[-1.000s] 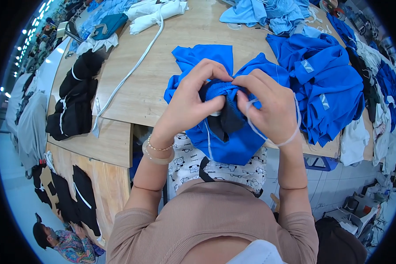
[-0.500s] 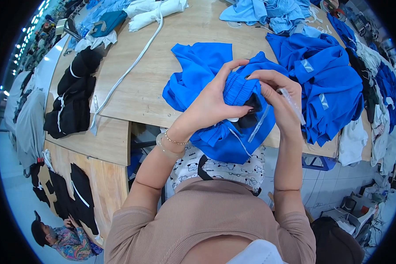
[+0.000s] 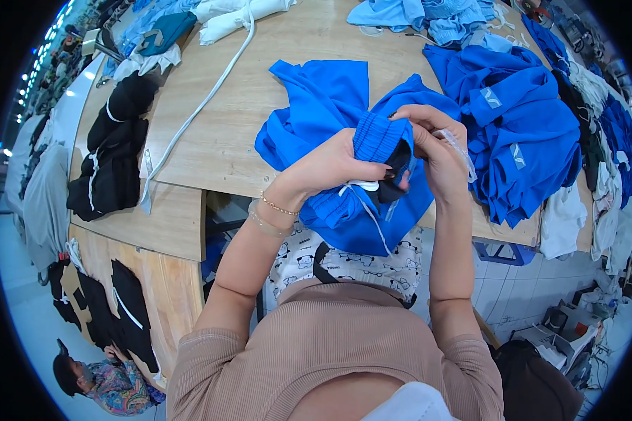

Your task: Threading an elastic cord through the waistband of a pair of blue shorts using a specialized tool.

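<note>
Between my hands is a bright blue garment (image 3: 332,88) with a gathered elastic waistband (image 3: 378,138), spread partly on the table and hanging over its near edge. My left hand (image 3: 328,167) is closed on the waistband, with the thumb over its opening, where dark fabric shows inside. My right hand (image 3: 437,149) pinches the right end of the same band. Across the back of the right fingers lies a clear plastic strip (image 3: 459,152); how it is held is hidden. Below the left thumb hangs a thin white cord (image 3: 376,223) beside a small white piece (image 3: 364,185).
To the right lies a pile of blue garments (image 3: 519,133) with clear stickers. Light blue clothes (image 3: 449,21) sit at the far side. Black bundles (image 3: 112,165) and a long white strap (image 3: 202,109) lie left. A person (image 3: 109,382) is at the lower left.
My left fingers have come down from the top of the waistband to behind it. Both hands have shifted slightly, and the right hand has turned along the band's edge. The white cord hangs farther left.
</note>
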`<act>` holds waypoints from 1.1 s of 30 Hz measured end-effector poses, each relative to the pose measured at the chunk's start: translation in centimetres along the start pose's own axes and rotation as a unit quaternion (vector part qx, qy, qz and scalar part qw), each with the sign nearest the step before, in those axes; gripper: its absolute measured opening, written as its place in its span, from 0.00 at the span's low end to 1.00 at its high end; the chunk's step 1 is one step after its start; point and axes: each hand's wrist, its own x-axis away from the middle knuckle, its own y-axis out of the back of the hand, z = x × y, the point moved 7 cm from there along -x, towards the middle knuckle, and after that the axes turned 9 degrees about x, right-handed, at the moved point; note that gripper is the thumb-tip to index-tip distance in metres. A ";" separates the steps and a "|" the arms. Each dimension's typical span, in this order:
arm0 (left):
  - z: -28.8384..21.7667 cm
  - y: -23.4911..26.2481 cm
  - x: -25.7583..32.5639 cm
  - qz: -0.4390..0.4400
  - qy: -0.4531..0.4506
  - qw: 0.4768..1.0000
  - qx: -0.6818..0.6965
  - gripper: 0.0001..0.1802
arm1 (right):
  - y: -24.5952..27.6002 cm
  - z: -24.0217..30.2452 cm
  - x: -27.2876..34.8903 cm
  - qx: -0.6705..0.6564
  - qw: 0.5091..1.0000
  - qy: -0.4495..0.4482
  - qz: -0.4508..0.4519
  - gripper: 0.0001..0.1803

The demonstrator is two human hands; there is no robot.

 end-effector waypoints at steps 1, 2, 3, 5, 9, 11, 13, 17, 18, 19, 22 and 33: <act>0.1 -0.4 0.0 0.022 0.007 0.999 0.044 0.14 | 0.2 0.0 0.0 0.000 1.000 -0.001 -0.001 0.07; 0.1 -0.3 0.0 0.023 0.008 0.999 0.044 0.14 | 0.3 0.0 0.0 0.012 1.000 0.004 0.006 0.06; 0.4 0.2 0.1 -0.005 0.018 0.999 0.040 0.14 | 0.3 0.1 0.0 0.024 1.000 0.008 0.014 0.06; 0.2 0.3 -0.1 0.000 -0.009 1.000 0.030 0.13 | 0.1 0.5 0.0 0.026 0.999 0.029 0.012 0.06; 0.3 0.1 -0.1 -0.034 -0.005 0.999 -0.024 0.12 | 0.1 1.1 0.2 0.046 0.997 0.054 0.009 0.06; 0.3 0.0 -0.2 -0.030 -0.019 0.999 -0.013 0.12 | 0.2 1.4 0.4 0.051 0.997 0.057 0.007 0.06; 0.4 0.4 -0.2 -0.026 -0.033 0.999 -0.002 0.12 | 0.3 1.7 0.6 0.056 0.997 0.061 0.006 0.06; 1.3 0.5 0.5 0.089 -0.037 0.993 0.067 0.11 | -0.1 2.2 0.5 0.052 0.997 0.041 0.045 0.07; 1.2 0.2 0.8 0.077 -0.040 0.995 0.039 0.10 | -0.2 2.0 0.3 0.066 0.995 0.018 0.068 0.06; 1.3 -0.1 1.0 0.059 -0.026 0.998 -0.010 0.10 | -0.1 1.2 -0.4 0.090 0.983 -0.049 0.149 0.07; -0.8 -2.5 1.3 0.043 -0.101 0.976 -0.187 0.11 | 5.1 -6.2 -3.9 0.579 0.774 -0.117 0.230 0.10; 0.4 -3.1 0.3 -0.022 -0.065 0.983 -0.170 0.53 | 0.6 4.7 -5.3 0.801 0.474 -0.013 0.365 0.10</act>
